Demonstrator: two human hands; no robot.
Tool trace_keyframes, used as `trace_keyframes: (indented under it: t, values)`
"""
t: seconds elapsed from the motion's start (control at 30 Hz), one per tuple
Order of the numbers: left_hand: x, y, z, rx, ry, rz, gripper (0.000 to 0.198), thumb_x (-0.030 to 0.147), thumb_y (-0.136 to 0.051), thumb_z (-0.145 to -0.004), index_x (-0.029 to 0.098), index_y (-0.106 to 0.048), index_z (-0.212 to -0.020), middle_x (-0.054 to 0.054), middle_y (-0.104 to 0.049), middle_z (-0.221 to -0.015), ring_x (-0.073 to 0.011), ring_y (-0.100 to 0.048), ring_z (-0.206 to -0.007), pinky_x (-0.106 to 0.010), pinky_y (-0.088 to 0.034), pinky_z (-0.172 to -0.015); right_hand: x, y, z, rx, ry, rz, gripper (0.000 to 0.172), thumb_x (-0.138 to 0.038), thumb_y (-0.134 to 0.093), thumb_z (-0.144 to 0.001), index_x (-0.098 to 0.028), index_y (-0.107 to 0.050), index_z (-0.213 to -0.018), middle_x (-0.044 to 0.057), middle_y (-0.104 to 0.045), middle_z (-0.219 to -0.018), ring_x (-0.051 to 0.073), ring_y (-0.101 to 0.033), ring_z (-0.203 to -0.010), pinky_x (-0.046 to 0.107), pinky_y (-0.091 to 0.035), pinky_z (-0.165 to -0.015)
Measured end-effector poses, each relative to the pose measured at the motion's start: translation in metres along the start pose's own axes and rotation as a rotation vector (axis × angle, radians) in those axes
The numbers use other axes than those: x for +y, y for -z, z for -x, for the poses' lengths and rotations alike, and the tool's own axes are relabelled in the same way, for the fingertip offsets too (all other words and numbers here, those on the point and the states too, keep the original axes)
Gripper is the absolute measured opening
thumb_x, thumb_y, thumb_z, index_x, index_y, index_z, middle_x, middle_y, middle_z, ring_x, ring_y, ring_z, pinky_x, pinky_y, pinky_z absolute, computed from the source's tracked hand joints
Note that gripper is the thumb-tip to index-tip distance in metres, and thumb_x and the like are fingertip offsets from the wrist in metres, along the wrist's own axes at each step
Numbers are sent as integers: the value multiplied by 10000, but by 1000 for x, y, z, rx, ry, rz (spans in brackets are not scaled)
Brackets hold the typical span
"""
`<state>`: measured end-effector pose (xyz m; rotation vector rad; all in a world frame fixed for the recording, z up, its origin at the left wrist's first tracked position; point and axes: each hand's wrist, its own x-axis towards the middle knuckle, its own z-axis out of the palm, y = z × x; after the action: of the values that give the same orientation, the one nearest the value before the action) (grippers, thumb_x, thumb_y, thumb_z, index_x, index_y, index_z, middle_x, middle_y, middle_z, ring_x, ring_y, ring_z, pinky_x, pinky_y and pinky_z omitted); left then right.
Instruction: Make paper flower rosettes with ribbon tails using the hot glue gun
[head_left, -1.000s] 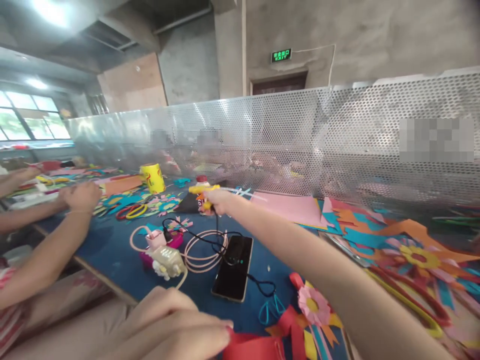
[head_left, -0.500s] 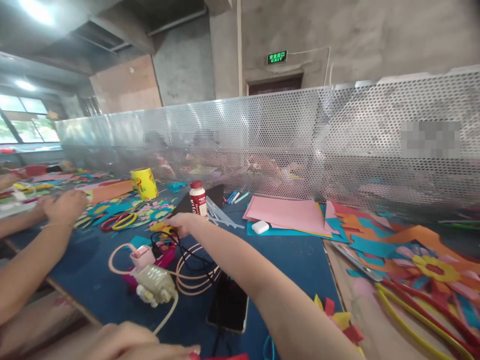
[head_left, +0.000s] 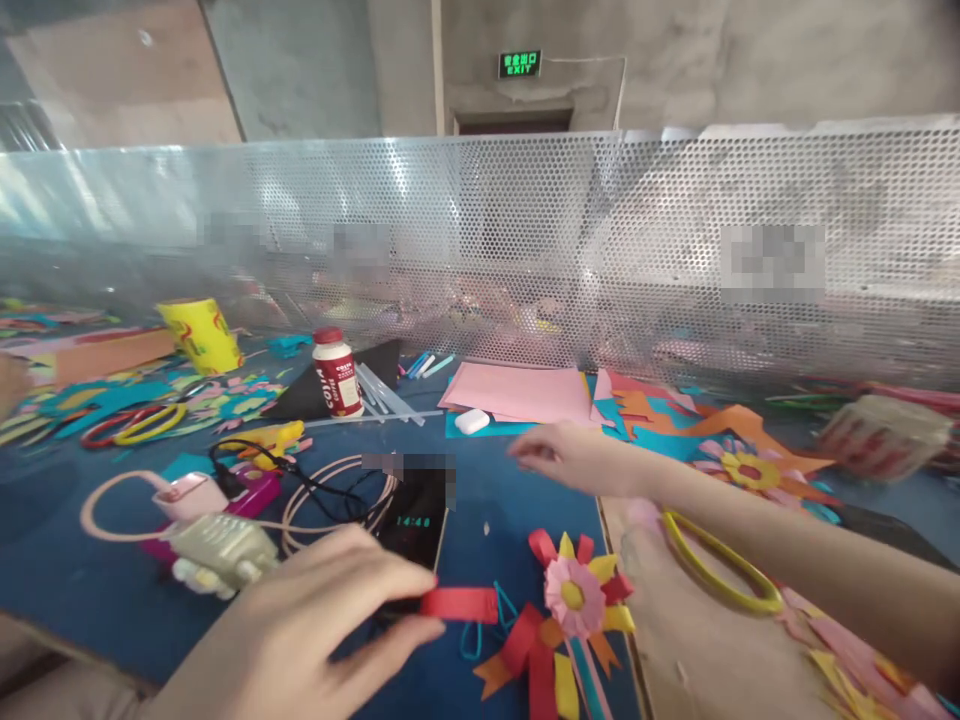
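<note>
Head view: the phone [head_left: 416,510] lies on the blue table [head_left: 517,495] with faint digits on its dark screen, and everything else is placed from it; the left hand [head_left: 322,620] is just nearer the camera than the phone, thumb and fingers pinched shut on one end of a red paper strip [head_left: 459,604], which sticks out level to the right by the phone's near end; the right hand [head_left: 570,458] hovers to the right of the phone, fingers loosely spread and pointing left, holding nothing, blurred by motion; a paper flower [head_left: 571,595] with red and yellow petals lies right of the phone, just beside the strip's free end; a yellow glue gun [head_left: 274,437] lies left of the phone, its black cord running toward it; a red-capped bottle [head_left: 335,373] stands upright beyond the phone, to the left; pink paper sheets [head_left: 525,392] lie beyond it to the right, in front of a perforated metal screen [head_left: 525,230].
</note>
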<state>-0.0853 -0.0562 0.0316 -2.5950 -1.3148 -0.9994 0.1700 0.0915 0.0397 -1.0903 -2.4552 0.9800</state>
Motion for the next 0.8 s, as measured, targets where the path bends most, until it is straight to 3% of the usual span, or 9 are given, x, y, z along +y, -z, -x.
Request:
trace_keyframes:
  t: [0.07, 0.13, 0.27, 0.47, 0.63, 0.73, 0.8]
  values:
    - [5, -12, -20, -127, 30, 22, 76, 229, -646, -771, 249, -650, -844, 38, -638, -729, -95, -613, -644, -160, -464, -586, 14, -8, 41, -8, 10, 88, 258, -271, -616, -789, -182, -646, -1030, 87, -594, -1033, 249, -498, -1005, 446, -347, -939]
    - [8, -24, -36, -240, 90, 10, 79, 214, -645, -768, 237, -662, -842, 23, -636, -735, -110, -614, -648, -184, -459, -588, 20, -19, 71, -36, 15, 138, 426, -351, -689, -719, -205, -613, -1112, 85, -552, -1112, 267, -467, -1061, 440, -356, -942]
    - [10, -46, -61, -426, 177, -69, 83, 264, -616, -796, 231, -672, -846, -8, -640, -775, -171, -618, -731, -261, -450, -660, 22, -36, 100, -93, 35, 291, 673, -465, -719, -649, -279, -494, -1256, 56, -449, -1278, 284, -399, -1163, 437, -388, -936]
    - [0, -69, -89, -557, 216, -83, 142, 342, -559, -825, 241, -655, -856, -16, -639, -814, -193, -608, -768, -287, -407, -685, 33, -54, 101, 120, 45, 355, 435, -320, -689, -678, -247, -582, -1094, 46, -490, -1231, 243, -404, -1142, 399, -377, -952]
    - [-6, -73, -102, -588, 247, -82, 134, 333, -555, -827, 237, -645, -853, -5, -659, -823, -194, -607, -795, -277, -385, -678, 34, -76, 104, 361, -32, 465, 344, -298, -675, -662, -201, -607, -985, 90, -523, -1207, 312, -435, -1087, 490, -401, -860]
    - [-3, -73, -102, -588, 245, -87, 115, 315, -554, -833, 235, -634, -855, 6, -663, -820, -187, -607, -790, -271, -383, -672, 31, -88, 108, 530, -59, 567, 245, -328, -663, -687, -180, -609, -874, 104, -567, -1139, 332, -469, -1049, 519, -406, -825]
    - [2, -74, -99, -588, 225, -115, 106, 301, -552, -838, 234, -629, -866, -1, -659, -830, -190, -607, -791, -273, -385, -672, 29, -93, 110, 599, -68, 649, 306, -430, -662, -699, -171, -600, -851, 107, -594, -1066, 341, -496, -997, 537, -412, -790]
